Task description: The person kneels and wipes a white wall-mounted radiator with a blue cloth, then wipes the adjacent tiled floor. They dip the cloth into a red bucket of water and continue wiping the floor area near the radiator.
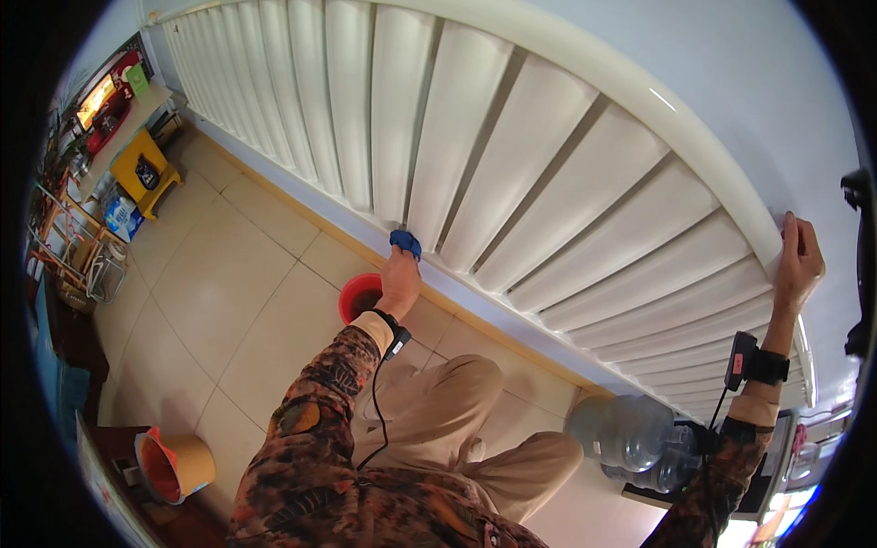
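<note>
A long cream-white radiator (pixel 473 137) with upright columns runs along the wall in front of me. My left hand (pixel 399 279) grips a bunched blue cloth (pixel 405 243) against the foot of the columns, close to a gap between two of them. Just below that hand, a red basin (pixel 351 296) stands on the floor, partly hidden by my wrist; dark contents show inside. Far to the right, my right hand (pixel 799 264) is at the radiator's rounded top rail (pixel 644 96), its fingers bent and close together. Whether those fingers grip the rail is unclear.
Large clear plastic water bottles (pixel 627 431) lie right of my knees. At lower left stands a bin (pixel 185 466) with a red liner. A yellow stool (pixel 147 175), a wooden rack (pixel 75 233) and a shelf (pixel 127 130) line the left side. Tiles (pixel 205 274) cover the floor.
</note>
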Demonstrator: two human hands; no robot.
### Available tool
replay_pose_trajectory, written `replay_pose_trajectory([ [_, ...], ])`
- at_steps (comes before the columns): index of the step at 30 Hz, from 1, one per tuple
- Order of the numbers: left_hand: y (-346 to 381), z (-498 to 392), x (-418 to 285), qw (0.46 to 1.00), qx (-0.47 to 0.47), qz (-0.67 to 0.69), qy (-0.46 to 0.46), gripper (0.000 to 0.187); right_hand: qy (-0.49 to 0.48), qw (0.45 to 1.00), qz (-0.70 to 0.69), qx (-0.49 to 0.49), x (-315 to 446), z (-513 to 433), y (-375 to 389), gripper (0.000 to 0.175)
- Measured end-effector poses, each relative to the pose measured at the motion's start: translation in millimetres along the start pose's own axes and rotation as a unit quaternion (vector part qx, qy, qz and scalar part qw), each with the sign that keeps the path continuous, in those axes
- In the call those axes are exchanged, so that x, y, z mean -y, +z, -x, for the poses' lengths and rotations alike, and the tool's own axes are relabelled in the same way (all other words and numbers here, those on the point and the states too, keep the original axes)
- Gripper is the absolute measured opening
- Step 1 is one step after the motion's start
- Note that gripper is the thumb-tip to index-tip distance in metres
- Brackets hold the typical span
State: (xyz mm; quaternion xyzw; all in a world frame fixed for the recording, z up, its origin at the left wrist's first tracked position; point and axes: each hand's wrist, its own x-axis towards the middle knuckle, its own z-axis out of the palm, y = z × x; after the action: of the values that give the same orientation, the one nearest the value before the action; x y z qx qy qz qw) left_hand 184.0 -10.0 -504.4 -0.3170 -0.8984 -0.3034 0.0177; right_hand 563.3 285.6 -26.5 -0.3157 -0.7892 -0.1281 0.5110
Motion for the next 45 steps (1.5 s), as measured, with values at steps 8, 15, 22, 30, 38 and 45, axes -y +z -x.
replay_pose_trajectory([
  [8,16.7,37.0,-33.4,0.995,-0.013,0.045,0.084,0.018,-0.001,1.0,0.018,0.006,7.3,1.0,-0.5,0.022],
  [15,15.5,37.5,-26.9,0.989,0.002,0.014,0.144,0.016,0.012,1.0,0.021,-0.012,16.4,1.7,-1.1,0.025],
  [22,2.9,54.6,-52.6,0.965,-0.004,0.123,0.233,0.01,0.016,0.999,0.028,-0.017,20.8,2.3,-2.3,0.026],
  [30,12.7,56.9,-74.7,0.97,0.086,0.145,0.177,0.015,0.035,0.999,-0.006,-0.011,35.1,1.5,-5.5,0.027],
  [38,-192.9,5.0,-140.2,0.927,-0.105,0.191,0.305,0.03,0.005,0.998,-0.048,-0.028,43.7,2.1,-9.5,0.02],
  [45,-362.2,-102.9,-247.8,0.831,-0.333,0.043,0.443,0.035,-0.021,0.997,-0.045,-0.054,46.0,1.1,-12.6,0.02],
])
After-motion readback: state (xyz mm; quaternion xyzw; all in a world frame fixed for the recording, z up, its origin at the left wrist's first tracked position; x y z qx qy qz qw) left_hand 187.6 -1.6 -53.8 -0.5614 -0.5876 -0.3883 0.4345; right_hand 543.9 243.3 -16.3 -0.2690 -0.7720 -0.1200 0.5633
